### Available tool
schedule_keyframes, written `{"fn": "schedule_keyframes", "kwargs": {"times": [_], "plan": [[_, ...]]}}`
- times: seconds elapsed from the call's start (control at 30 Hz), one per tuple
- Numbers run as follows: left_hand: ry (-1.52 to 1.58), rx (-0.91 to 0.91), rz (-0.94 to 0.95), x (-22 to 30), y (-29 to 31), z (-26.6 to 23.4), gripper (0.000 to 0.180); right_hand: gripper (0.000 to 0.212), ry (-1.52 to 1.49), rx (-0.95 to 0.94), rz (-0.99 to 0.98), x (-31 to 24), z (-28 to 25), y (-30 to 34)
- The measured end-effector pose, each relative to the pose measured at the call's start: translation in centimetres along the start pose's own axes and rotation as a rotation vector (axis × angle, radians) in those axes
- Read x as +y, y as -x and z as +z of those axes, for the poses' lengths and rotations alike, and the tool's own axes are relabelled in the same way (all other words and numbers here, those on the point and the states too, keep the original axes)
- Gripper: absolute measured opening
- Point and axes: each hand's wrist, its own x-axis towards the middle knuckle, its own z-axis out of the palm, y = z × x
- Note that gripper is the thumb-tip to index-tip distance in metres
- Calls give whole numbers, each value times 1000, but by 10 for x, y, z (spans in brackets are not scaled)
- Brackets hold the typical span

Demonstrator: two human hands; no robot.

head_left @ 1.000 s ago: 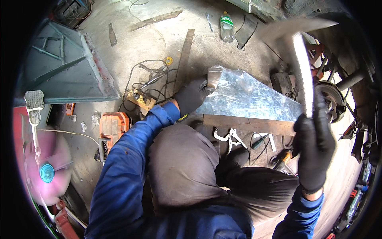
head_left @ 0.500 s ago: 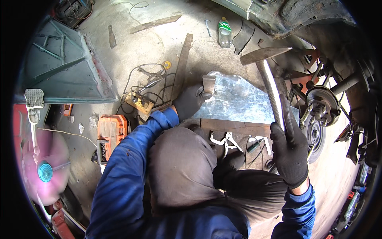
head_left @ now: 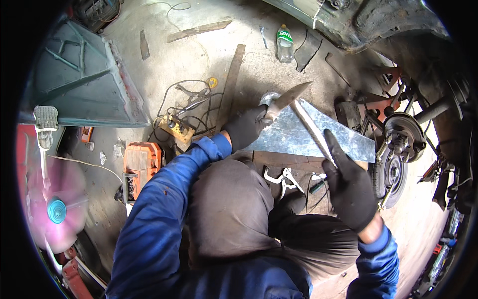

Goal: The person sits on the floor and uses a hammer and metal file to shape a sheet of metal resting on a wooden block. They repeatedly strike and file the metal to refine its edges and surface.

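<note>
In my gloved right hand is a hammer with a long metallic handle and a pointed head. The head is low over the upper left part of a shiny sheet of metal. There, my gloved left hand is closed on a small flat metal piece at the sheet's edge. The hammer head partly covers that piece, and I cannot tell whether they touch. Between the sheet and my legs are locking pliers with wide curved jaws.
Left of my arm are an orange toolbox and a spinning pink fan. Clamp and cables surround a yellow tool. A metal strip and a plastic bottle are farther off. At right is a wheel hub.
The hammer has come down and left, from raised at the right to over the flat metal piece. My right hand has moved slightly left with it; my left hand stays at the sheet's edge.
</note>
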Motion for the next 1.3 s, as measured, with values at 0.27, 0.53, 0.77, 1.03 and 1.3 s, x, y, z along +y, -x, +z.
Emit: {"fn": "schedule_keyframes", "kwargs": {"times": [0.27, 0.53, 0.77, 1.03, 1.3], "plan": [[67, 49, 16, 0, 12, -9, 37, 56, -224, 37, 220, 14, 13, 28], [155, 51, 37, -3, 6, -2, 37, 56, -408, 159, 389, 6, -18, 24], [-7, -36, -41, 7, 2, -3, 39, 57, -531, 664, 202, -27, -45, -5], [-13, 5, -7, 5, 0, 0, 36, 57, -24, 61, 156, 4, -15, -1], [78, -1, 28, 5, 3, -1, 35, 58, -451, 292, 353, -20, -45, 2]]}}
